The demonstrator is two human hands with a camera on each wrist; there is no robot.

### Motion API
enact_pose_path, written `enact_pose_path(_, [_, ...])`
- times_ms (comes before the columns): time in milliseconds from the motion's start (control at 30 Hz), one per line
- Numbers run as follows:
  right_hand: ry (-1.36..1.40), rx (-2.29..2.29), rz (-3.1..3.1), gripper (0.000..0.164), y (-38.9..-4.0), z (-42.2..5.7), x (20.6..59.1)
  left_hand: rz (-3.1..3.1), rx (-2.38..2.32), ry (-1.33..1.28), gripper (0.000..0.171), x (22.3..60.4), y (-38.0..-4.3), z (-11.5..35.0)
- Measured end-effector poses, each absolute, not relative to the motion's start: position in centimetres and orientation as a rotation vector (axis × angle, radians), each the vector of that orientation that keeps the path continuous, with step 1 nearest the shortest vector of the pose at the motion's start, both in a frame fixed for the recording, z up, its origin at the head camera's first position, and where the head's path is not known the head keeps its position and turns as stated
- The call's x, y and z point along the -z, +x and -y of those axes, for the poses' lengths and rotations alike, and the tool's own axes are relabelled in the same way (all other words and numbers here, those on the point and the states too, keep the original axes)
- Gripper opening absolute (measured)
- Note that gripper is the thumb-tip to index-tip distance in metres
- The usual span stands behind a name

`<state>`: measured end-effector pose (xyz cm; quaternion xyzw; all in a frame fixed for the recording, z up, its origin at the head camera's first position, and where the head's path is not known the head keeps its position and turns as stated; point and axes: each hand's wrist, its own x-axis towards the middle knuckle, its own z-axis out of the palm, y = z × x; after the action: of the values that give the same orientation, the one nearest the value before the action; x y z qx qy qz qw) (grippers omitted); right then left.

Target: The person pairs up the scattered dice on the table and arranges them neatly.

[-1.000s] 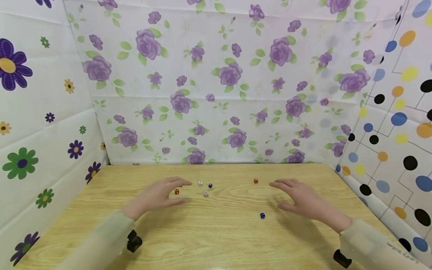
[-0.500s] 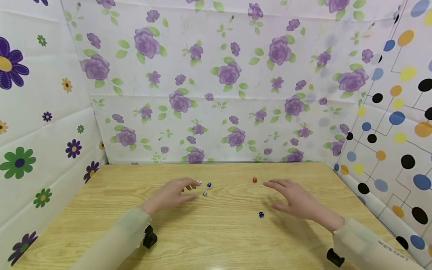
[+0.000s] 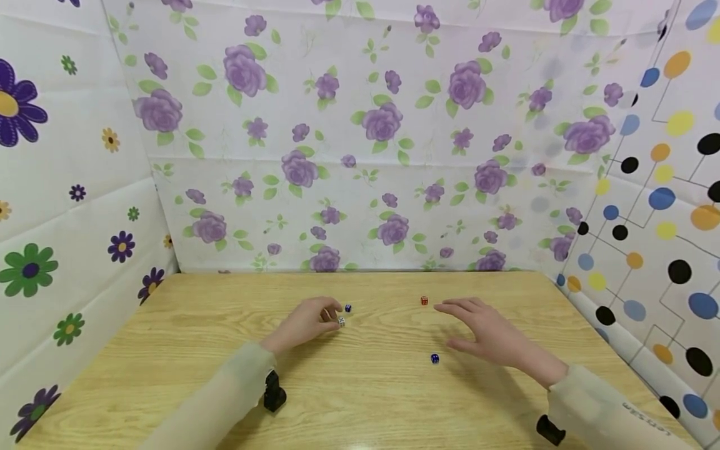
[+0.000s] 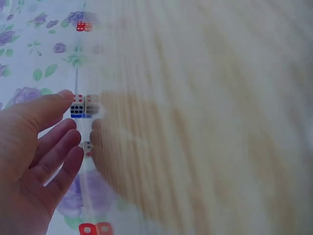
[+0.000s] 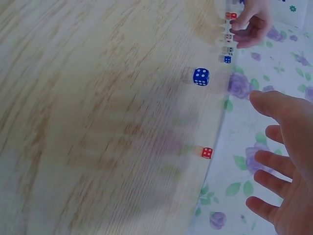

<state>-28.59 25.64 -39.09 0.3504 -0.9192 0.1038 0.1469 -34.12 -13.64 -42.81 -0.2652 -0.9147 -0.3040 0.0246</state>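
Note:
My left hand (image 3: 311, 320) is low over the table at centre-left, thumb and fingers loosely bent. In the left wrist view its thumb tip is right beside a white die (image 4: 77, 104), with a gap between thumb and fingers. That white die (image 3: 341, 322) is partly behind the thumb in the head view. A blue die (image 3: 348, 308) lies just beyond the fingertips. Another white die (image 4: 88, 149) and a red die (image 4: 88, 229) show in the left wrist view, hidden by the hand in the head view. My right hand (image 3: 486, 330) hovers with spread fingers, holding nothing.
Left of the right hand, a red die (image 3: 424, 300) lies farther back and a blue die (image 3: 435, 359) nearer on the wooden table (image 3: 360, 400). A floral cloth (image 3: 349, 137) hangs along the back edge, with patterned cloths at both sides.
My left hand has moved right, over the red and farther white dice, to beside the nearer white die, its fingers bending more. My right hand has drifted slightly left.

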Motion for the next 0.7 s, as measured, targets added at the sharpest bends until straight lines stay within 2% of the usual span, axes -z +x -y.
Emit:
enact_pose_path(200, [0.986, -0.302, 2.671, 0.065, -28.52, -25.43, 38.74, 2.831, 1.094, -0.740, 0.020, 43.05, -34.39, 13.41])
enact_pose_path(700, [0.996, -0.362, 2.677, 0.064, -28.54, -24.81, 38.73, 2.818, 1.093, -0.791, 0.006, 43.40, -34.34, 13.23])
